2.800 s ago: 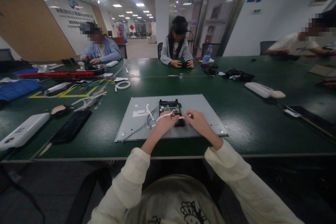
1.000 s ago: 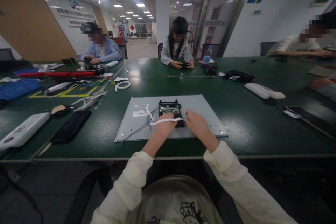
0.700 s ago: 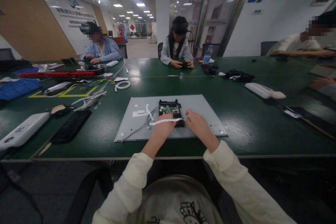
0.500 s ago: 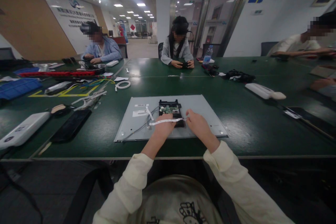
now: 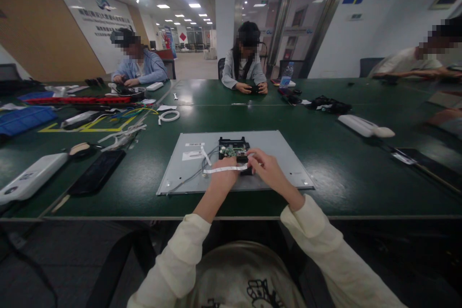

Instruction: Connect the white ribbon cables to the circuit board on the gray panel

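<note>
A grey flat panel [image 5: 191,173] lies on the table before me, with a green circuit board [image 5: 228,150] in a black bracket [image 5: 233,140] on it. My left hand [image 5: 224,173] rests at the board's near side, fingers bent, tips partly hidden. Across it runs a white flat strip [image 5: 220,169], like a ribbon cable. My right hand [image 5: 267,167] pinches at the board's right side, seemingly on an end of this strip; the contact is too small to see clearly. Thin grey wires [image 5: 191,180] trail left over the panel.
To the left are a black phone [image 5: 97,173], a white power bank [image 5: 32,178] and a blue tray [image 5: 25,120]. A white coil [image 5: 169,116] lies beyond the panel. At right is a white handheld device [image 5: 364,126]. Several people sit around the table.
My right hand has moved left and slightly away from me, over the board's right edge. The white strip's right part has shifted left with it. My left hand has barely moved.
</note>
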`<state>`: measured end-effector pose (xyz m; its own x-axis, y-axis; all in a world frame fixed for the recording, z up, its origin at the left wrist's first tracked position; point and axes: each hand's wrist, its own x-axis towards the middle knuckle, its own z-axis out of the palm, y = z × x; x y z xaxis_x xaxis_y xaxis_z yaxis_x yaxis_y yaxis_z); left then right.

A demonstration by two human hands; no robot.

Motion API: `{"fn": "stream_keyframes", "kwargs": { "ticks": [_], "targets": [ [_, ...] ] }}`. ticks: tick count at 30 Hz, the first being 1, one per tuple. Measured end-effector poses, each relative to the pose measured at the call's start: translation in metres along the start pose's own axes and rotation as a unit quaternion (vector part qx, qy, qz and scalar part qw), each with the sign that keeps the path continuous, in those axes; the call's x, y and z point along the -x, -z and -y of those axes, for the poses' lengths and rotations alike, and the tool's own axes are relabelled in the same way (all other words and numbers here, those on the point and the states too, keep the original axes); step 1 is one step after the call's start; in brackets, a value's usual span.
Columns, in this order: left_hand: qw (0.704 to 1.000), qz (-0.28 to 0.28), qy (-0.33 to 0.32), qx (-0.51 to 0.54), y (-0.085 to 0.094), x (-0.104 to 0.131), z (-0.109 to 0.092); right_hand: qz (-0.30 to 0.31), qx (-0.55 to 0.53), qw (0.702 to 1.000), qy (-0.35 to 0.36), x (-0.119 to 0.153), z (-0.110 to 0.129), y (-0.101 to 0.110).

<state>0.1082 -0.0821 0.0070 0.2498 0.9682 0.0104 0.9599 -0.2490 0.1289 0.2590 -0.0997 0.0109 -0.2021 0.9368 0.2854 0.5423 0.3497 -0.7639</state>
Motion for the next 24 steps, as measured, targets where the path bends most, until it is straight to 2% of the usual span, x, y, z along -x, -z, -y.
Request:
{"fn": "stream_keyframes", "kwargs": {
  "ticks": [3, 8, 10, 14, 18, 20, 24],
  "targets": [
    [0.999, -0.023, -0.022, 0.006, 0.001, 0.001, 0.001, 0.045, -0.067, 0.997, 0.009, 0.000, 0.007, -0.002],
    [0.999, 0.003, -0.032, 0.011, 0.000, 0.001, 0.004, 0.092, -0.176, 0.980, -0.004, -0.001, 0.011, -0.010],
    [0.999, 0.002, -0.043, 0.013, -0.003, 0.001, 0.005, 0.091, -0.225, 0.970, -0.011, 0.000, 0.013, -0.011],
    [0.998, -0.030, -0.053, 0.010, -0.009, -0.001, 0.004, 0.029, -0.284, 0.958, -0.028, 0.000, 0.016, -0.004],
    [0.999, -0.033, -0.024, 0.005, -0.008, -0.002, 0.002, -0.124, -0.331, 0.934, -0.054, -0.014, 0.010, 0.014],
    [0.999, -0.030, -0.023, 0.003, -0.006, -0.001, 0.000, -0.179, -0.330, 0.924, -0.064, -0.027, 0.002, 0.020],
    [0.999, -0.037, -0.030, -0.005, -0.003, 0.001, -0.001, -0.174, -0.274, 0.940, -0.103, -0.049, -0.019, 0.018]
  ]
}}
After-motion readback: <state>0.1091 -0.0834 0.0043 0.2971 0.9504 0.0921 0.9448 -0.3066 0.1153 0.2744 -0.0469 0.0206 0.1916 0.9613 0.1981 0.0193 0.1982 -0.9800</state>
